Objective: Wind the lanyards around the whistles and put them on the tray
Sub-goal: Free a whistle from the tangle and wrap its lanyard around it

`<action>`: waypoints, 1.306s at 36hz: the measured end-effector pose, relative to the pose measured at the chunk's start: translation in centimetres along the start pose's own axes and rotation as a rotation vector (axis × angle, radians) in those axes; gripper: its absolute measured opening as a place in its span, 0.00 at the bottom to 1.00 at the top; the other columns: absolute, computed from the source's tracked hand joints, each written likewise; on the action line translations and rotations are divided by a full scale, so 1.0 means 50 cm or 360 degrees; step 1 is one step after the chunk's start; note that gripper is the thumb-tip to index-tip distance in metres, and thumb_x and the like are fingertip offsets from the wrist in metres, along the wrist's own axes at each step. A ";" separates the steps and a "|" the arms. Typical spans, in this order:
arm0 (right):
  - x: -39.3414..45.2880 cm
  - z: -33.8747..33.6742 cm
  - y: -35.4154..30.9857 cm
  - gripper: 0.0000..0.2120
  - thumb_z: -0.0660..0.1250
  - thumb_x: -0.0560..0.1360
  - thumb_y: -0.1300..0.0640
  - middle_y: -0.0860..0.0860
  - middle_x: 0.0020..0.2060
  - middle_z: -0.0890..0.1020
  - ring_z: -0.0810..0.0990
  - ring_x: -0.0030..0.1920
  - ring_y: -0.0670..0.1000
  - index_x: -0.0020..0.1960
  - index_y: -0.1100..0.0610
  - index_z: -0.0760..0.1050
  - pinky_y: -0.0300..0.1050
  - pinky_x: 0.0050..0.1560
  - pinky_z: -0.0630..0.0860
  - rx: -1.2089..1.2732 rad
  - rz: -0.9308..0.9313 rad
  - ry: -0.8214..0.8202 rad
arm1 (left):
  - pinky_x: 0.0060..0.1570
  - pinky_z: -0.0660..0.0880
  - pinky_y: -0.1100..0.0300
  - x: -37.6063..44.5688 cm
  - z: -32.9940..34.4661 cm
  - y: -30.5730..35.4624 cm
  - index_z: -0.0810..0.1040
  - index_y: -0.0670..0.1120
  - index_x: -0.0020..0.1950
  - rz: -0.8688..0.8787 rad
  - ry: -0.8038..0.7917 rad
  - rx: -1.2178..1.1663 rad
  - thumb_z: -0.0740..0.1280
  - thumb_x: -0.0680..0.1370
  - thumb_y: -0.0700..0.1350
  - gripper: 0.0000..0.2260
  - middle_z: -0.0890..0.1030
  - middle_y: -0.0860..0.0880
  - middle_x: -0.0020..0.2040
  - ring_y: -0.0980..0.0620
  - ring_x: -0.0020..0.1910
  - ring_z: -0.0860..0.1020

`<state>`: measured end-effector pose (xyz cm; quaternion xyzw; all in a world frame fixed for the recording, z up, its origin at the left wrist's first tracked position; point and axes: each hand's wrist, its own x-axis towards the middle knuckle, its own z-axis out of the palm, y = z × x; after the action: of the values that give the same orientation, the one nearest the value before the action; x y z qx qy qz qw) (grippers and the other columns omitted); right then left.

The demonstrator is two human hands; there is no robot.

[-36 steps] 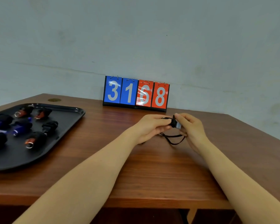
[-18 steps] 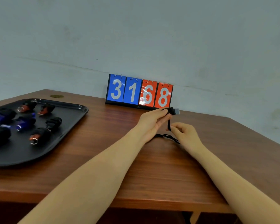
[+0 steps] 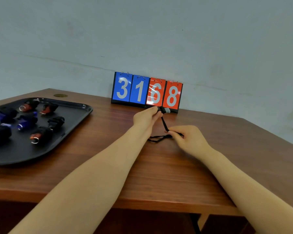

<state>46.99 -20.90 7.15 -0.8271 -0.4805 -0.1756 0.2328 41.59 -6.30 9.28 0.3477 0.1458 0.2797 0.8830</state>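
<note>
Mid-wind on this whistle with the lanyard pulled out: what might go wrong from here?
Two risks. The left hand pinches the whistle only at its fingertips, so a tug from the right hand on the lanyard may pull it free. The slack loop lying on the table may tangle or wind loosely, so the bundle could unravel once placed on the tray.

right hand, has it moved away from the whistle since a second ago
Yes. The right hand was up against the whistle below the scoreboard; it has dropped toward the near table edge, drawing the lanyard out.
</note>
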 end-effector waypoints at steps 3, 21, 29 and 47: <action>-0.003 0.000 -0.001 0.14 0.63 0.80 0.54 0.49 0.58 0.82 0.79 0.59 0.47 0.63 0.54 0.78 0.35 0.59 0.68 -0.0064 -0.0046 -0.0018 | 0.51 0.79 0.61 -0.006 -0.003 0.004 0.78 0.37 0.57 0.0068 -0.0042 0.0077 0.68 0.77 0.34 0.09 0.81 0.42 0.49 0.49 0.48 0.82; -0.004 -0.039 0.037 0.09 0.61 0.80 0.58 0.49 0.46 0.81 0.76 0.46 0.44 0.53 0.56 0.79 0.30 0.45 0.69 0.0691 0.0494 0.0672 | 0.43 0.77 0.70 -0.017 0.001 -0.011 0.79 0.47 0.63 0.0508 -0.0879 0.1819 0.67 0.79 0.41 0.13 0.82 0.54 0.49 0.60 0.44 0.80; 0.008 -0.025 0.050 0.11 0.61 0.80 0.61 0.39 0.22 0.74 0.67 0.32 0.46 0.45 0.52 0.80 0.39 0.34 0.63 0.1172 0.0690 0.0461 | 0.52 0.79 0.63 -0.029 0.011 -0.012 0.80 0.42 0.59 0.0125 -0.0995 0.0852 0.66 0.78 0.35 0.11 0.82 0.45 0.53 0.54 0.47 0.82; -0.007 -0.003 0.011 0.12 0.57 0.82 0.55 0.40 0.42 0.79 0.76 0.44 0.37 0.52 0.52 0.79 0.30 0.48 0.69 0.0306 0.0193 -0.0063 | 0.47 0.77 0.67 -0.003 -0.007 -0.022 0.80 0.45 0.62 0.0513 -0.0249 0.1161 0.67 0.78 0.38 0.12 0.81 0.46 0.59 0.56 0.49 0.81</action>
<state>47.27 -21.47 6.98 -0.8318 -0.4487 -0.0978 0.3117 41.75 -6.84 8.26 0.6769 0.1114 0.3171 0.6549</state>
